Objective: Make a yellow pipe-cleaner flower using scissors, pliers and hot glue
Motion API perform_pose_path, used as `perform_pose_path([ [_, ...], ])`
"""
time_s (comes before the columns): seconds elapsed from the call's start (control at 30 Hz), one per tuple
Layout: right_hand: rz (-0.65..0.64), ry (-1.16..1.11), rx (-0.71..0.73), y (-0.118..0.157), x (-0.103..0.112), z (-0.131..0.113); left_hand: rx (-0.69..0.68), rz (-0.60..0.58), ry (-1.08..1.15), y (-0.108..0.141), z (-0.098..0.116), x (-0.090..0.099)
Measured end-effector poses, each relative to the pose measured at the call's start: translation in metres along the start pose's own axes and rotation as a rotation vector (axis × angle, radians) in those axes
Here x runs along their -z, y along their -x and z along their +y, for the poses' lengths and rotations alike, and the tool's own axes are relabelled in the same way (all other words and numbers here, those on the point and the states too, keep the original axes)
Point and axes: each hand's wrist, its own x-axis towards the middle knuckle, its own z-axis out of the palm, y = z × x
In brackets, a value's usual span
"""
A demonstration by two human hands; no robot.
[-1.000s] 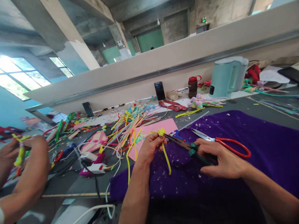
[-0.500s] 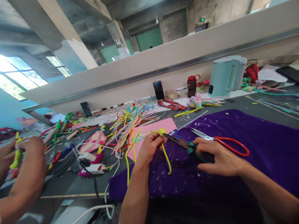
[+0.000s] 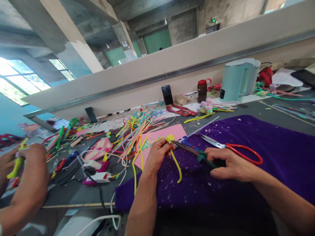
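My left hand (image 3: 159, 152) pinches a small yellow fuzzy flower (image 3: 170, 138) above the purple cloth, with a yellow stem (image 3: 177, 165) hanging below it. My right hand (image 3: 227, 165) is wrapped round the green handles of long-nosed pliers (image 3: 188, 148), whose tips touch or nearly touch the flower. Red-handled scissors (image 3: 242, 152) lie on the purple cloth (image 3: 275, 154) beyond my right hand. Behind the pliers is a blue tool (image 3: 186, 141), partly hidden, at the edge of a pink sheet (image 3: 180, 130).
Coloured pipe cleaners (image 3: 134, 127) cover the table's middle. A power strip (image 3: 99, 177) with white cables sits to the left. Along the back stand a phone (image 3: 167, 95), a brown bottle (image 3: 202, 91) and a kettle (image 3: 236, 80). Another person's hands (image 3: 34, 155) work at far left.
My right hand has closed more tightly round the plier handles, which have come together. The other person's hands have shifted the yellow-green piece slightly.
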Motion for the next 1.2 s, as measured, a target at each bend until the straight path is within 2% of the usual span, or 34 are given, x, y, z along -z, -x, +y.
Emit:
perform_pose_path([
  [0.17,-0.058,-0.18,-0.075,0.001,0.004,0.001,-0.026,0.001,-0.026,-0.001,-0.001,0.0],
  [0.27,-0.068,-0.215,-0.092,0.001,0.005,0.002,-0.034,0.003,-0.031,-0.001,-0.001,0.0],
  [0.43,-0.04,-0.077,-0.011,0.001,0.005,0.0,-0.023,-0.01,-0.031,-0.001,-0.002,0.0],
  [0.57,-0.023,0.003,0.043,0.002,0.006,0.0,-0.023,0.031,0.088,-0.001,-0.003,0.003],
  [0.83,0.03,0.0,0.082,0.004,0.01,0.009,0.023,0.006,0.272,0.0,-0.001,0.007],
  [1.2,0.083,0.05,0.093,0.006,0.007,0.014,0.065,-0.032,0.415,0.004,0.005,0.008],
])
